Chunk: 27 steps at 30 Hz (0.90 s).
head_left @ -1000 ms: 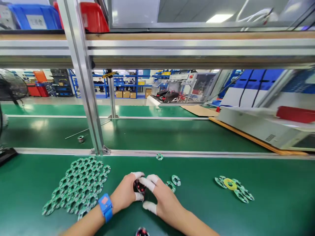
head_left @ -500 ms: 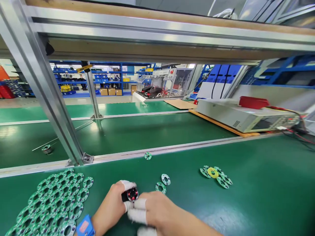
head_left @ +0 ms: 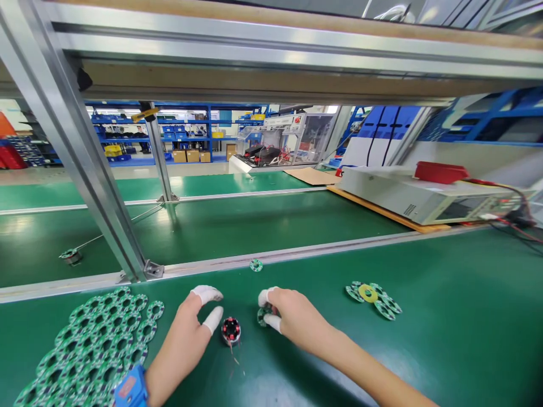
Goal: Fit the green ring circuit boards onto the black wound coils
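My left hand [head_left: 197,314], with white finger cots on thumb and finger, is open, its fingertips apart. Just right of its fingertips a small motor stator [head_left: 231,330] stands on the green bench, with red windings inside a dark core and thin wires trailing toward me. My right hand [head_left: 286,316], also in white finger cots, has thumb and finger closed on a green ring-shaped circuit board [head_left: 261,317]. The hand partly covers that board. Left of my left hand lies a large spread of overlapping ring boards [head_left: 102,339].
A few ring boards and a yellow ring [head_left: 367,293] lie to the right. One single board [head_left: 256,265] is near the metal strip. An aluminium post [head_left: 97,169] rises at left. Another stator [head_left: 70,256] lies beyond the strip. A grey instrument [head_left: 390,189] stands at back right.
The stator has left my left hand and now stands on the bench. My hands have drawn apart; the right moved to the loose ring boards and closed on one.
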Tool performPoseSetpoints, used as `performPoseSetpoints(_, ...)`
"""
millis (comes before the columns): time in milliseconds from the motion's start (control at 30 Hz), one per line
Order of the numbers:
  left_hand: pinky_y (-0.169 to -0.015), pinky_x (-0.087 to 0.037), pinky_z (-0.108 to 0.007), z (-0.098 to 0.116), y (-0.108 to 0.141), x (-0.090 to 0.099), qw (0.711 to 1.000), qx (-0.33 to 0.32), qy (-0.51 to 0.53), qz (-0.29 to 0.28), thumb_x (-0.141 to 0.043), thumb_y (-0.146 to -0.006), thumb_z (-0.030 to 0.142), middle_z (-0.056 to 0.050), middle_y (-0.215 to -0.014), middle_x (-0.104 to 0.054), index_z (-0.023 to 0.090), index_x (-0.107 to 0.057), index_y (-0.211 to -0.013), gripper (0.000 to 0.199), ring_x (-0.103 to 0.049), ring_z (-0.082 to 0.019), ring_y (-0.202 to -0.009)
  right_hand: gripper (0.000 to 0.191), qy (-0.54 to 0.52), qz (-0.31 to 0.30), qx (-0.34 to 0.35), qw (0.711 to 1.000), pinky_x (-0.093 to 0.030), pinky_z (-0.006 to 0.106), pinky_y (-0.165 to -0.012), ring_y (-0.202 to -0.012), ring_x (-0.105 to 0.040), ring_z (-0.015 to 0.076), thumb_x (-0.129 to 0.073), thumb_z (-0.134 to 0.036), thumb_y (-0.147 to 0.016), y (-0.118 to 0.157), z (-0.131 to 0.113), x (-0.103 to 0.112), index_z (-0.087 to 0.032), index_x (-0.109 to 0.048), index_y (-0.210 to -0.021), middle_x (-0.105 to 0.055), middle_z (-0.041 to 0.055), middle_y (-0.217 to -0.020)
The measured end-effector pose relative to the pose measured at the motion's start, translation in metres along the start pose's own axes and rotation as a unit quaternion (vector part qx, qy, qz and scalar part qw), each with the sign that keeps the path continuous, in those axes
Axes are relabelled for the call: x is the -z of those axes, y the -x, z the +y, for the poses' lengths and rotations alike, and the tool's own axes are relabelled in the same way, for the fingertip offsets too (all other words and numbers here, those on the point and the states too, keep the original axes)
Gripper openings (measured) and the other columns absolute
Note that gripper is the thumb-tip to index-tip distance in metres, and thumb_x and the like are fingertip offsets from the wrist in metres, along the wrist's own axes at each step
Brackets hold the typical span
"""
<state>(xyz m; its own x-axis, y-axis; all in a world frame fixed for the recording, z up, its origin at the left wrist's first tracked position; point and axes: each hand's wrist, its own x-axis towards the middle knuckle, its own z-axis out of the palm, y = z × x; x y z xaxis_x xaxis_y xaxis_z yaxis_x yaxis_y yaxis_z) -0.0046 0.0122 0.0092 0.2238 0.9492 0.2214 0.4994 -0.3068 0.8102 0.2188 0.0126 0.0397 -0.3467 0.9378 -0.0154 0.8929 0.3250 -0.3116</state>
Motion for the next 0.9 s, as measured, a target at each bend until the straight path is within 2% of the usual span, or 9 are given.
performPoseSetpoints(67, -0.093, -0.042, -0.038, 0.009, 0.002, -0.002, 1.0, -0.022, -0.003, 0.001, -0.051, -0.081, 0.037, -0.006, -0.101, -0.062, 0.026, -0.063, -0.092, 0.02, -0.054, -0.023, -0.098, 0.016, -0.149, 0.018, 0.021, 0.988, -0.043, 0.023, -0.058, -0.062, -0.057, 0.0149, -0.061, -0.01, -0.071, -0.002, -0.008, -0.003, -0.019, -0.068, -0.082, -0.065, 0.001, -0.073)
performPoseSetpoints(133, -0.083, -0.045, -0.034, 0.016, 0.003, -0.006, 0.998, -0.031, 0.007, -0.046, -0.049, -0.083, 0.038, -0.005, -0.089, -0.062, 0.024, -0.063, -0.081, 0.02, -0.055, -0.022, -0.089, 0.018, -0.273, 0.041, 0.037, 0.96, -0.045, 0.022, -0.059, -0.061, -0.056, 0.0131, -0.061, -0.012, -0.07, -0.002, -0.017, -0.006, -0.019, -0.068, -0.084, -0.065, 0.0005, -0.075)
performPoseSetpoints(267, -0.066, -0.043, -0.029, 0.018, 0.002, -0.012, 0.995, -0.006, 0.037, -0.088, -0.043, -0.086, 0.04, -0.003, -0.068, -0.058, 0.021, -0.053, -0.058, 0.035, -0.052, -0.018, -0.07, 0.02, -0.38, 0.065, 0.05, 0.921, -0.048, 0.023, -0.059, -0.062, -0.055, 0.0122, -0.063, -0.018, -0.069, 0.0, -0.031, -0.015, -0.019, -0.07, -0.089, -0.061, 0.0013, -0.079)
performPoseSetpoints(433, -0.068, -0.042, -0.031, 0.011, 0.002, -0.019, 0.997, 0.021, 0.047, -0.059, -0.043, -0.085, 0.042, -0.003, -0.071, -0.059, 0.022, -0.055, -0.061, 0.034, -0.052, -0.019, -0.073, 0.031, -0.281, 0.093, 0.042, 0.954, -0.049, 0.026, -0.06, -0.069, -0.057, 0.0164, -0.07, -0.022, -0.067, 0.0, -0.027, -0.023, -0.02, -0.067, -0.098, -0.061, 0.0044, -0.086)
performPoseSetpoints(500, -0.078, -0.041, -0.036, 0.009, 0.004, -0.021, 0.999, 0.026, -0.009, -0.04, -0.06, -0.074, 0.045, -0.006, -0.089, -0.06, 0.023, -0.062, -0.08, 0.023, -0.051, -0.024, -0.087, 0.029, -0.235, 0.116, 0.021, 0.965, -0.049, 0.028, -0.06, -0.066, -0.056, 0.0164, -0.067, -0.022, -0.069, -0.002, -0.021, -0.024, -0.017, -0.067, -0.098, -0.061, 0.0055, -0.084)
performPoseSetpoints(600, -0.081, -0.037, -0.041, 0.007, 0.007, -0.023, 0.989, 0.05, -0.125, -0.066, -0.081, -0.05, 0.04, -0.01, -0.101, -0.057, 0.021, -0.063, -0.091, 0.049, -0.046, -0.031, -0.095, 0.019, -0.234, 0.108, 0.007, 0.966, -0.048, 0.025, -0.055, -0.057, -0.052, 0.0132, -0.064, -0.025, -0.072, -0.007, -0.016, -0.025, -0.016, -0.068, -0.089, -0.059, 0.0039, -0.077)
performPoseSetpoints(667, -0.077, -0.036, -0.039, 0.006, 0.009, -0.024, 0.98, 0.053, -0.171, -0.088, -0.079, -0.054, 0.039, -0.008, -0.095, -0.057, 0.019, -0.063, -0.082, 0.038, -0.047, -0.029, -0.091, 0.015, -0.264, 0.074, 0.027, 0.961, -0.046, 0.022, -0.051, -0.056, -0.051, 0.0118, -0.062, -0.024, -0.072, -0.009, -0.017, -0.027, -0.017, -0.067, -0.084, -0.058, 0.0022, -0.076)
performPoseSetpoints(767, -0.072, -0.035, -0.035, 0.005, 0.011, -0.027, 0.976, 0.026, -0.204, -0.074, -0.069, -0.067, 0.038, -0.006, -0.088, -0.057, 0.017, -0.061, -0.076, 0.024, -0.047, -0.025, -0.086, 0.02, -0.284, 0.023, 0.075, 0.956, -0.046, 0.02, -0.054, -0.065, -0.054, 0.0132, -0.063, -0.017, -0.069, -0.01, -0.022, -0.029, -0.019, -0.066, -0.089, -0.059, 0.0016, -0.08)
performPoseSetpoints(900, -0.072, -0.035, -0.035, 0.0, 0.013, -0.03, 0.968, -0.009, -0.247, -0.053, -0.061, -0.075, 0.033, -0.007, -0.087, -0.059, 0.016, -0.062, -0.078, 0.018, -0.047, -0.025, -0.085, 0.021, -0.193, 0.004, 0.141, 0.971, -0.046, 0.025, -0.068, -0.077, -0.055, 0.0173, -0.066, -0.014, -0.069, -0.008, -0.027, -0.032, -0.019, -0.064, -0.089, -0.06, 0.0022, -0.085)
